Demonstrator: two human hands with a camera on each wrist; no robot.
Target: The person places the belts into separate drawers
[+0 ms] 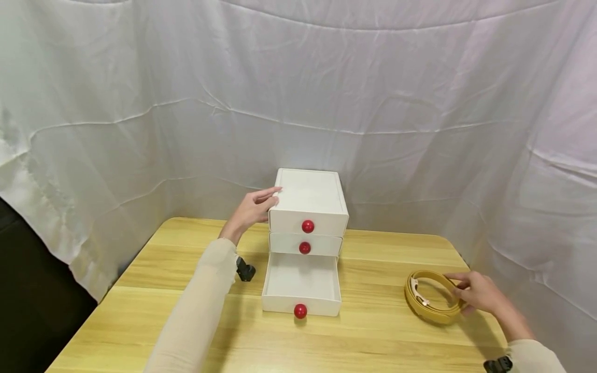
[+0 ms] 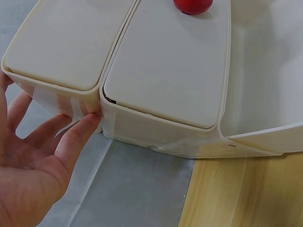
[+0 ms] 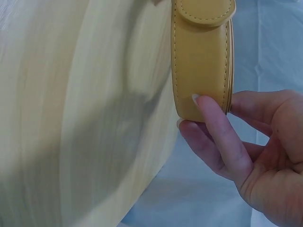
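A small white drawer unit (image 1: 309,199) with 3 drawers is seen near the back middle of the wooden worktop (image 1: 373,331). The bottom drawer (image 1: 301,284) is pulled fully out towards the person and appears empty; the 2 upper drawers are closed, each with a red knob (image 1: 307,226). The left hand (image 1: 252,210) is laid flat against the left side of the unit, with fingers (image 2: 78,135) straight and relaxed, only touching the wall, nothing being grasped.

To the right of the unit, well apart from it, a coiled yellow belt (image 1: 431,298) lies on the worktop near the right edge. It is pinched by the right hand (image 1: 478,292): in the right wrist view the fingers (image 3: 215,125) are pressed on the outer face of the coil and the thumb seems to be behind it.

For the grip to be done well, all layers of the coil should probably be taken together, so that the belt does not spring open, while the unit is kept steady by the left hand.

The coil lies on its edge as an oval ring. Its long axis runs roughly from far left to near right, and its opening faces up. The loose end is seen on the inner left side.
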